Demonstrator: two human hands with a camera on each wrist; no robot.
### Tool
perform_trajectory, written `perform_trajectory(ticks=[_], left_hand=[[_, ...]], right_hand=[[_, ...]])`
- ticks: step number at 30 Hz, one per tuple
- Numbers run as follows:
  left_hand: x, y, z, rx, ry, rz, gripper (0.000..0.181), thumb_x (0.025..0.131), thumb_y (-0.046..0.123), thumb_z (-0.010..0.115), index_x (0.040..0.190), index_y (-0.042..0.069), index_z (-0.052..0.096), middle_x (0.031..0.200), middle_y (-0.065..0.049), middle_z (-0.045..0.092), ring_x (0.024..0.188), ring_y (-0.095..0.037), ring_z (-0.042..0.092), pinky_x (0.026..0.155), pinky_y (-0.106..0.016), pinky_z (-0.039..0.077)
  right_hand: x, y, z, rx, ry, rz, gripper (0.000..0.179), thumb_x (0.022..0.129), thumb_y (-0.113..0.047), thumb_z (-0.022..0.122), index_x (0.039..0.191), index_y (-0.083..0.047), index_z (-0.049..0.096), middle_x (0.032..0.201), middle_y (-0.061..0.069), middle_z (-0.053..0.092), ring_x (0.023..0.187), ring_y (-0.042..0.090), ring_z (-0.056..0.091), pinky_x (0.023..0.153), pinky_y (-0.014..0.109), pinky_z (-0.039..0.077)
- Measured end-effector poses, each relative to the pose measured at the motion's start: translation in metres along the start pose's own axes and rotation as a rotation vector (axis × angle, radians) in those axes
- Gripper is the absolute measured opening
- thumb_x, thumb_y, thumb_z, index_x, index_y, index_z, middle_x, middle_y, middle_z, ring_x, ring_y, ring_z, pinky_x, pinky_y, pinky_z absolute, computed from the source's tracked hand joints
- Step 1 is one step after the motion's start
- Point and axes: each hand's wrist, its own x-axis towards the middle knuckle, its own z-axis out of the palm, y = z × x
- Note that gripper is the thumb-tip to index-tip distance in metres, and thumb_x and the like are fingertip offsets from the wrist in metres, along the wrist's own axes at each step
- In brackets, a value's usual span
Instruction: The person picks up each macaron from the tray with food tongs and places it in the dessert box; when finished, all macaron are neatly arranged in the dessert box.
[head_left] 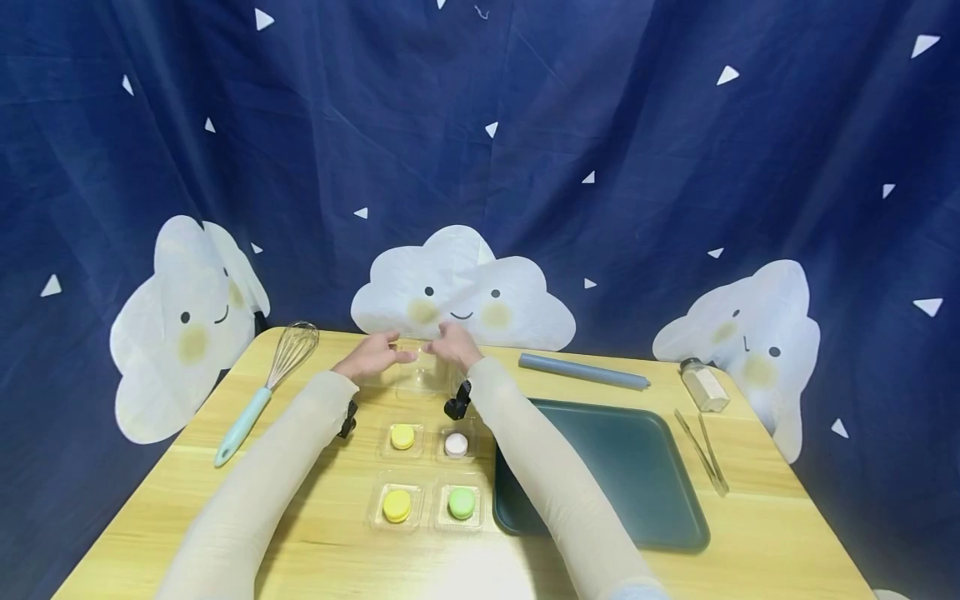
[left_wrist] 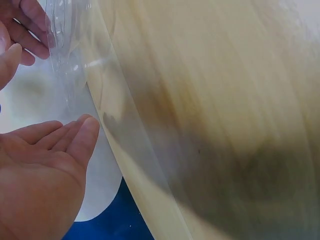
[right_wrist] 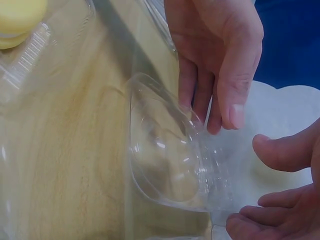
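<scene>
A clear plastic clamshell box [head_left: 420,382] stands near the table's far edge, between my two hands. My left hand [head_left: 373,355] is on its left side with fingers extended; in the left wrist view the left palm [left_wrist: 40,170] is turned up and grips nothing. On the other side my right hand [head_left: 456,345] has its fingers stretched out; the right wrist view shows these fingers [right_wrist: 272,215] close to the box [right_wrist: 165,150]. Whether either hand touches the thin plastic, I cannot tell. Nearer me, clear boxes hold yellow macarons [head_left: 397,505], a green macaron [head_left: 461,502] and a pale macaron [head_left: 456,445].
A whisk [head_left: 266,392] lies on the left. To the right are a dark green tray [head_left: 630,475], partly under my right forearm, a grey-blue rod [head_left: 583,371], metal tongs [head_left: 705,454] and a dark-capped jar [head_left: 705,387]. A blue curtain [head_left: 480,108] hangs behind the table.
</scene>
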Motion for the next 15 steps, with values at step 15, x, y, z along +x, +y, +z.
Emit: perform_trajectory(ticks=[15], left_hand=[[0.0037, -0.0018, 0.004, -0.077, -0.034, -0.004, 0.092, 0.095, 0.039, 0.068, 0.158, -0.008, 0.019, 0.166, -0.027, 0.022, 0.149, -0.045, 0.033, 0.126, -0.053, 0.027]], right_hand=[[0.0017, 0.0064, 0.0035, 0.075, -0.022, 0.029, 0.072, 0.093, -0.019, 0.07, 0.152, 0.006, 0.037, 0.159, 0.023, 0.039, 0.148, 0.042, 0.038, 0.125, 0.054, 0.031]])
